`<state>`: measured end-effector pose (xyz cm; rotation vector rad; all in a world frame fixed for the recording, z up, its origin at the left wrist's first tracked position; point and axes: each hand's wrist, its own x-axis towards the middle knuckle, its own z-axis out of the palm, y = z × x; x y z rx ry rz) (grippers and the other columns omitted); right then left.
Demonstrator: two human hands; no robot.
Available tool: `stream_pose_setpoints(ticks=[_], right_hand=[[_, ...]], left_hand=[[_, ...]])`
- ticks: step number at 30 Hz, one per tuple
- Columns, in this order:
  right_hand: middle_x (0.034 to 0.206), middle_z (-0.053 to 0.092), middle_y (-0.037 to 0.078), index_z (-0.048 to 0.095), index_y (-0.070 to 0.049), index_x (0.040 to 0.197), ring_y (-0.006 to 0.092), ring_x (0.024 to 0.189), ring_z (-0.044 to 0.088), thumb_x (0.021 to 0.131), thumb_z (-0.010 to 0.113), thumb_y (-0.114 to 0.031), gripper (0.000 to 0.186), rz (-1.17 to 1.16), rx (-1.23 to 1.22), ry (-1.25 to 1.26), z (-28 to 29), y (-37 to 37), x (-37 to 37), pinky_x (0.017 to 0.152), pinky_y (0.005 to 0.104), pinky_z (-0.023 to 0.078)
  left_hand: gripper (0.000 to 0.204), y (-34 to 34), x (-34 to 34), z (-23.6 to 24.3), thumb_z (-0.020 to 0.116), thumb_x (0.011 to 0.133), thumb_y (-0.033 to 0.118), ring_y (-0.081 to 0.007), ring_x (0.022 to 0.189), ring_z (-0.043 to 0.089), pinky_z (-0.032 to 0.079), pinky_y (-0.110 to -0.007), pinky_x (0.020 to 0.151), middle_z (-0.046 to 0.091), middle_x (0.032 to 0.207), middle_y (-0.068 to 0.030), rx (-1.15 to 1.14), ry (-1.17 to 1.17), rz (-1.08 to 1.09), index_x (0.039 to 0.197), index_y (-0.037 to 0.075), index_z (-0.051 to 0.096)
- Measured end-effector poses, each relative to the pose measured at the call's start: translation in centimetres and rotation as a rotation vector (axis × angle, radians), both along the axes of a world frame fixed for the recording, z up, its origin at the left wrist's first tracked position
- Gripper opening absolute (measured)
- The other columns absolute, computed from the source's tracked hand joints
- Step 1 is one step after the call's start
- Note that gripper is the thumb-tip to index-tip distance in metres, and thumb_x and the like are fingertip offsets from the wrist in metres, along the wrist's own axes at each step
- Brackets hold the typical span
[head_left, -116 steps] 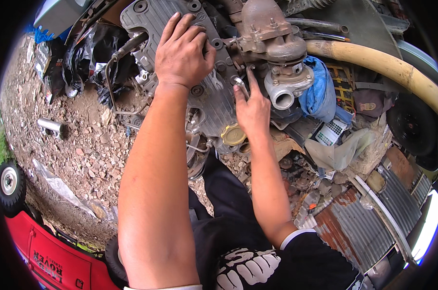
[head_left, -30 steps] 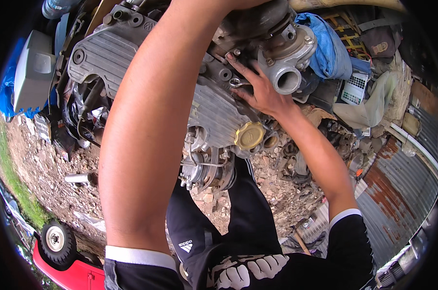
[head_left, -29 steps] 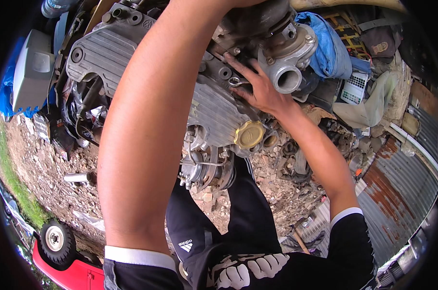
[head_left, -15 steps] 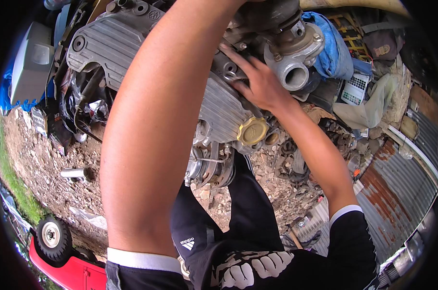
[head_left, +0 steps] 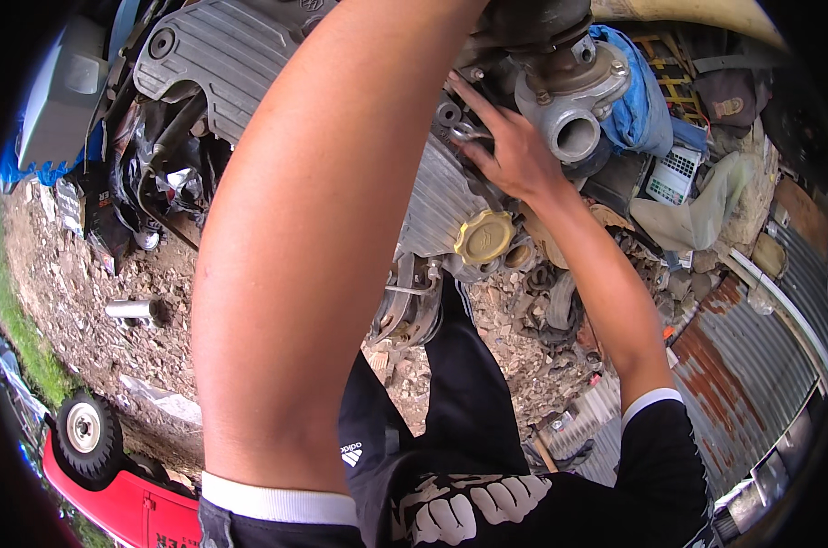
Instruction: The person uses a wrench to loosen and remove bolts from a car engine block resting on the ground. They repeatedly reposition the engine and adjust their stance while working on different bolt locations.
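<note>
My right hand (head_left: 516,157) rests on the engine beside the ribbed grey valve cover (head_left: 231,64). Its fingers are stretched out and its thumb is apart, next to a small shiny metal loop (head_left: 469,133). Just right of that hand is a turbocharger (head_left: 574,132) with a round open outlet. A yellow oil filler cap (head_left: 485,237) sits on the cover's near end, below the hand. My left forearm (head_left: 304,237) crosses the engine and hides much of the cover. The left hand lies beyond the top edge, so what it touches is hidden.
Stony ground surrounds the engine, with a metal cylinder (head_left: 133,312) lying on the left. A red vehicle (head_left: 122,498) stands at lower left. Rusty corrugated sheets (head_left: 724,365), a blue tarp (head_left: 640,100) and a pale plastic sheet (head_left: 692,215) are on the right.
The engine and ground have shifted slightly in the picture as the view moved. My right hand keeps its place beside the metal loop. My left arm still reaches past the top edge.
</note>
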<state>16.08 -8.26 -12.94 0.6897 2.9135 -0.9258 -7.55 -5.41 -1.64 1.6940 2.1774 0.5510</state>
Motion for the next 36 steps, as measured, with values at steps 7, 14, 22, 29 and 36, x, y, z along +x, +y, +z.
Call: stream_pose_setpoints(ticks=[7,14,22,29,36], right_hand=[[0.107,0.068,0.025,0.032,-0.03,0.158,0.0482,0.1,0.064,0.097,0.064,-0.037,0.069,-0.044,0.036,-0.207,1.3,-0.4,-1.1,0.089,0.0507,0.051],[0.101,0.066,0.018,0.074,-0.014,0.115,0.0307,0.085,0.068,0.094,0.07,-0.025,0.024,-0.12,0.214,0.243,6.7,-3.1,6.0,0.08,0.0396,0.055],[0.101,0.069,0.009,0.063,0.002,0.103,0.0229,0.079,0.071,0.098,0.069,-0.02,0.023,-1.649,-0.613,0.722,8.1,-8.7,14.9,0.073,0.0259,0.058],[0.107,0.07,0.012,0.058,0.007,0.133,0.0158,0.086,0.066,0.095,0.068,-0.012,0.044,-1.43,-1.175,0.2,6.8,-8.7,20.3,0.065,0.0239,0.051],[0.112,0.072,0.015,0.066,0.001,0.127,0.0268,0.094,0.069,0.098,0.064,-0.033,0.045,-0.744,-0.676,-0.029,1.4,-2.3,14.9,0.081,0.0355,0.053]], left_hand=[[0.05,-0.4,0.5,0.1,0.052,0.086,0.039,-0.0308,0.117,0.066,0.05,-0.038,0.101,0.07,0.12,-0.0191,0.0,0.008,0.027,0.113,0.004,0.075],[0.05,-0.1,0.1,0.2,0.052,0.086,0.039,-0.0307,0.118,0.065,0.049,-0.038,0.102,0.07,0.122,-0.0194,-0.017,-0.028,0.029,0.114,0.004,0.074],[0.052,1.0,0.5,-0.8,0.052,0.086,0.041,-0.0306,0.118,0.065,0.049,-0.038,0.102,0.07,0.121,-0.0203,-0.046,0.009,0.063,0.113,0.003,0.074],[0.052,0.5,0.4,-0.4,0.051,0.087,0.044,-0.0339,0.11,0.068,0.051,-0.042,0.099,0.072,0.111,-0.0225,-0.053,0.108,0.065,0.102,0.002,0.077],[0.052,1.8,1.5,-0.7,0.051,0.088,0.047,-0.0382,0.107,0.068,0.052,-0.044,0.096,0.071,0.109,-0.0248,-0.011,0.158,0.122,0.1,0.003,0.076]])
